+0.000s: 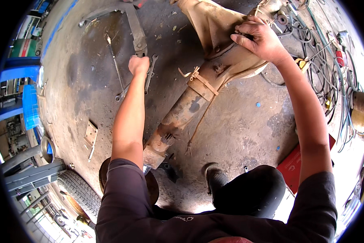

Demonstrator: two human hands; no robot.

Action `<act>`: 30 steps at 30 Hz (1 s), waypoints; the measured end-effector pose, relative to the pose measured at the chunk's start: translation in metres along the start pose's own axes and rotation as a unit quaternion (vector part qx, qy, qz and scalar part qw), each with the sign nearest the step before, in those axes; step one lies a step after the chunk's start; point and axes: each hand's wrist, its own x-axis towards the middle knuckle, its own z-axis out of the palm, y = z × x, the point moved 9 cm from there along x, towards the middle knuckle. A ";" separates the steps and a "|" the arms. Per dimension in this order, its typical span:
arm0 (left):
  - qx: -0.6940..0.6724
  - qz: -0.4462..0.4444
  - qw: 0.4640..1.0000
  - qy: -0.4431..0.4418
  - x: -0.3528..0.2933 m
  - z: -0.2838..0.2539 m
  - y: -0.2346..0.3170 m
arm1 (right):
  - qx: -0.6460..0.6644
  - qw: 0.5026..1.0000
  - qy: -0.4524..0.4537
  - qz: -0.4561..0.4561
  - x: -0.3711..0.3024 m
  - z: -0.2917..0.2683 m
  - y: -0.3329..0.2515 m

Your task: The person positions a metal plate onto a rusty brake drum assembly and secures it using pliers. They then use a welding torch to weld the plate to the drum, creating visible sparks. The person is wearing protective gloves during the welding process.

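A long, dirty axle housing [182, 115] runs from the lower middle to the wide tan casing [208, 24] at the far end. My right hand [261, 40] rests at the edge of that casing with its fingers curled in; what lies between thumb and fingers is too dark to name. My left hand [139, 65] is closed round the near end of a bent grey metal bar [134, 26], left of the axle. Just right of that fist, a wrench [151, 73] lies on the floor. On the housing sits a metal band [203, 86] with a small line.
A thin rod tool [115, 60] and a drilled metal plate [91, 133] lie on the floor to the left. Tires [78, 188] and blue racks [18, 73] stand at the left edge. Tangled cables [311, 77] spread at the right, with a red case [290, 166] beside my knee.
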 end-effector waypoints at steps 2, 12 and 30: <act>0.037 0.025 0.999 -0.026 -0.006 0.000 0.010 | -0.002 1.000 -0.018 0.010 -0.003 0.003 0.006; -0.392 0.041 0.897 -0.198 0.064 0.017 0.168 | -0.003 0.999 -0.027 0.031 -0.002 -0.003 0.005; -0.550 -0.026 0.826 -0.120 0.101 0.056 0.207 | 0.037 0.995 -0.068 0.055 0.005 0.004 0.008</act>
